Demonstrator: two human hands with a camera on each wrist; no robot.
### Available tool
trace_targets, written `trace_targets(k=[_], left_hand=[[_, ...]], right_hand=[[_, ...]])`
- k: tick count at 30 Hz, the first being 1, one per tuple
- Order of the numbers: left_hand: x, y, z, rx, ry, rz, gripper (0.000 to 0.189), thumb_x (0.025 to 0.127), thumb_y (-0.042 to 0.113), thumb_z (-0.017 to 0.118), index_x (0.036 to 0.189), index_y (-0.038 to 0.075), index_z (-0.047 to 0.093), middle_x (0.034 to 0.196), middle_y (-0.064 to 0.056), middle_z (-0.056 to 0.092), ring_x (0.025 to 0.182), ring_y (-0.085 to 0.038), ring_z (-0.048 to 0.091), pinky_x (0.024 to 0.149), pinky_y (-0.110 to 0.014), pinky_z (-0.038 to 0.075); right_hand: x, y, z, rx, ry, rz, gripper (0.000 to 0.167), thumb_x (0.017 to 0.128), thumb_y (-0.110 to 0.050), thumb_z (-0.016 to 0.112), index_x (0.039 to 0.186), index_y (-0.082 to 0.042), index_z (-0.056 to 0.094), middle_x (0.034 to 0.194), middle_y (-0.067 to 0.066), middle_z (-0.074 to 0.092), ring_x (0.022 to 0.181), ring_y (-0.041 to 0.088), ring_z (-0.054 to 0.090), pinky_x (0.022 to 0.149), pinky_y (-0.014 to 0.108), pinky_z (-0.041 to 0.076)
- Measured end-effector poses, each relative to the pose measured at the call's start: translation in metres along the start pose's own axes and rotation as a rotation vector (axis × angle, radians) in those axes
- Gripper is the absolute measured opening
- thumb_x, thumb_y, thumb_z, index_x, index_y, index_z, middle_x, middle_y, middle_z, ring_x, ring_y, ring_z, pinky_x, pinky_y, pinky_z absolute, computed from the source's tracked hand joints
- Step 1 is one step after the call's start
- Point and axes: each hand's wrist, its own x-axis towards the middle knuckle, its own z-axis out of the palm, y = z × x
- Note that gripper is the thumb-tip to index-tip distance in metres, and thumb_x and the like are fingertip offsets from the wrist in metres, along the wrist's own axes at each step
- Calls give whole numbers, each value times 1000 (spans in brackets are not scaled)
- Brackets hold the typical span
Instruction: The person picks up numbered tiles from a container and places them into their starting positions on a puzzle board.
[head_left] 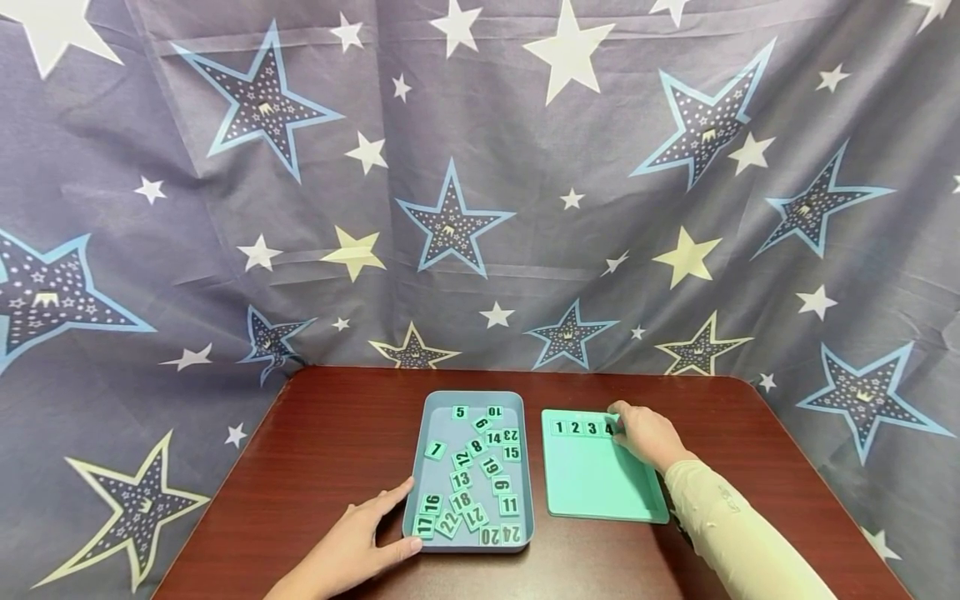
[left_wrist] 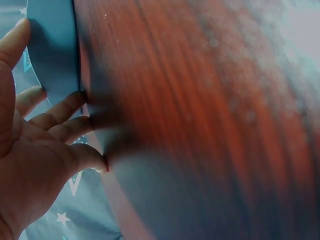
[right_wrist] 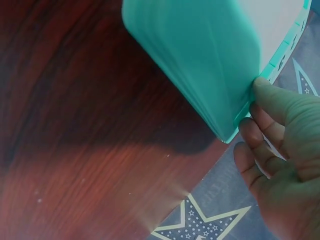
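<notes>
A blue-grey tray [head_left: 468, 549] holds several green number tiles, lying loose at various angles. My left hand [head_left: 362, 537] rests against the tray's left side, its thumb by the near left corner; in the left wrist view the fingers lie spread along the outer wall. To the right is a green square board [head_left: 600, 483] with tiles 1, 2, 3 and 4 in a row along its far edge. My right hand [head_left: 651, 435] is at the board's far right corner, thumb and index finger pinching the number 4 tile [head_left: 609, 428], whose right side they partly cover.
Both trays stand on a dark red wooden table [head_left: 337, 442], a narrow gap between them. A grey curtain [head_left: 480, 125] printed with stars hangs behind the table's far edge and along its sides.
</notes>
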Motion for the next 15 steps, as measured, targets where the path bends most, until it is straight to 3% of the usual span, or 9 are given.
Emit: trace_targets(k=[15], left_hand=[[-2, 1, 0, 8, 10, 8, 88, 91, 60, 79, 162, 18, 50, 161, -8, 57, 147, -52, 51, 111, -87, 30]], right_hand=[[-2, 2, 3, 27, -7, 18, 41, 90, -10, 84, 128, -3, 68, 96, 6, 76, 86, 25, 73, 74, 47, 60]])
